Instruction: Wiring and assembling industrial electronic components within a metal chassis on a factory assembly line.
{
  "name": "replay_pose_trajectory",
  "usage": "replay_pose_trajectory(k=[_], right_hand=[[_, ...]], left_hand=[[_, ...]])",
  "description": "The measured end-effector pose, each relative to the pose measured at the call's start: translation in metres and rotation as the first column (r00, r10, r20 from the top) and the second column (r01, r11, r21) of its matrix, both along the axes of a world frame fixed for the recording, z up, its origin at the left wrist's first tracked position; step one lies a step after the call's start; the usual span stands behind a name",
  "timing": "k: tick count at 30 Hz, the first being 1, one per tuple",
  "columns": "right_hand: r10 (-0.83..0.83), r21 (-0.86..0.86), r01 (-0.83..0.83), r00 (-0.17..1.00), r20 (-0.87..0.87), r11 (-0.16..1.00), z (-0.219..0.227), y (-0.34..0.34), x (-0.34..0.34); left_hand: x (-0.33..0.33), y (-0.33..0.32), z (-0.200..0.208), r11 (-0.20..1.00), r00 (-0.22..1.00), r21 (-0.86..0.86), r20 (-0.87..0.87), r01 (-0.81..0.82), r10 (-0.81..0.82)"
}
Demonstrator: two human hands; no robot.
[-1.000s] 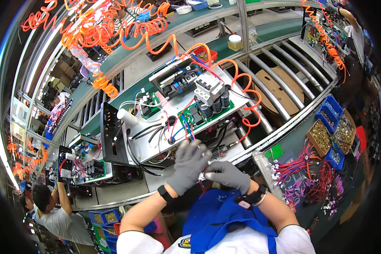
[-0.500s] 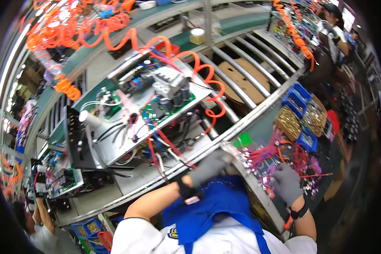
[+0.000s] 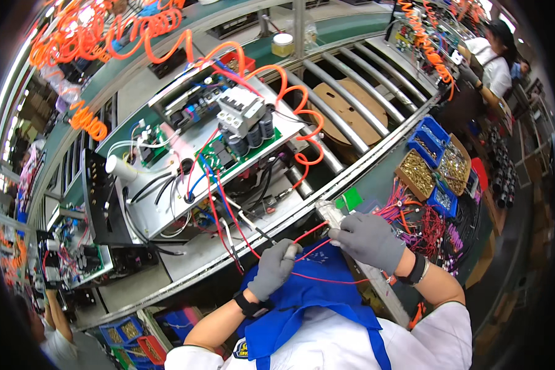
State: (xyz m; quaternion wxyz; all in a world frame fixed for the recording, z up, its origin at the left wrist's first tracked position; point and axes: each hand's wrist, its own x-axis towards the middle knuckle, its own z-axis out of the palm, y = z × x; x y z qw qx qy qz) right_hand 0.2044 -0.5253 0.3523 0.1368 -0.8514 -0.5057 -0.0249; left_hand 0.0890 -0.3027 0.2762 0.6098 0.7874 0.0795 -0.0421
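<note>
My left hand (image 3: pixel 275 271), in a grey glove, is closed in a pinch on a red wire (image 3: pixel 312 232) in front of my blue apron. To its right, my right hand (image 3: pixel 372 242), gloved too, is closed on the same wire. A further length of red wire (image 3: pixel 333 282) sags below both hands. Just beyond my right fingers lies a clear plastic piece (image 3: pixel 330 213) on the bench edge. Left of my hands stands an open metal chassis (image 3: pixel 166 213) with circuit boards, a grey-white block (image 3: pixel 240 108) and dangling red, white and black leads.
Roller bars (image 3: pixel 345 92) run beyond the chassis, with a round brown board (image 3: pixel 350 114) beneath. At right are blue bins (image 3: pixel 430 140), brass hardware (image 3: pixel 415 172) and bundled red wires (image 3: pixel 428 225). Orange coiled hoses (image 3: pixel 234 46) hang overhead. Other people work at far left and right.
My right hand has come from the wire pile leftward to beside my left hand. Red wires now stretch between them. My left hand has shifted left and down and now pinches a wire.
</note>
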Motion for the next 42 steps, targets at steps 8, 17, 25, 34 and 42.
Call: replay_pose_trajectory(k=[8,17,25,34,42], right_hand=[[0.160,-0.199,-0.160,0.987,-0.018,0.967,-0.013,0.038,0.010],[0.237,-0.116,-0.257,0.958,-0.158,0.959,0.013,0.060,0.010],[0.281,-0.052,-0.295,0.942,-0.183,0.954,0.017,0.068,-0.009],[0.208,-0.089,-0.240,0.939,-0.275,0.967,0.048,0.063,-0.008],[0.162,-0.079,-0.195,0.936,-0.313,0.978,0.058,0.052,-0.007]], left_hand=[[-0.012,0.028,0.007,0.933,0.966,0.306,0.110,0.191,-0.233],[-0.012,0.036,0.014,0.983,0.995,-0.160,0.001,0.096,-0.097],[-0.007,0.025,0.031,0.988,0.999,-0.149,0.029,0.026,-0.022],[-0.010,0.028,0.043,0.991,1.000,-0.135,0.000,-0.004,0.004],[-0.009,0.033,0.040,0.995,0.996,-0.037,0.006,-0.093,0.093]])
